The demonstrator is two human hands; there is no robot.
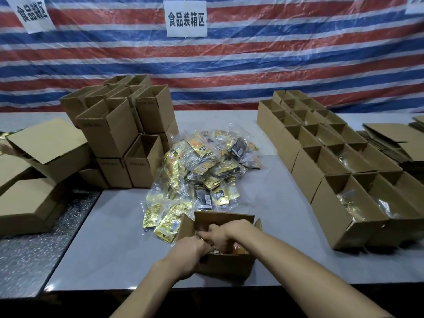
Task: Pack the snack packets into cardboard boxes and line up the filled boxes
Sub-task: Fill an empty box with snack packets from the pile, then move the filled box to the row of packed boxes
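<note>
An open cardboard box at the worktop's near edge holds snack packets; a loose heap lies just behind it; filled boxes stand in rows at right. The left hand and right hand reach inside the near box, fingers curled; whether they grip packets cannot be told.

Open box at front of table; snack pile behind it; box stack left; box rows right.

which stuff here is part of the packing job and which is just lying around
In the job: open box, left hand and right hand at it, snack packets, empty boxes, filled boxes.
Lying about: flat cardboard, paper signs, large boxes.
</note>
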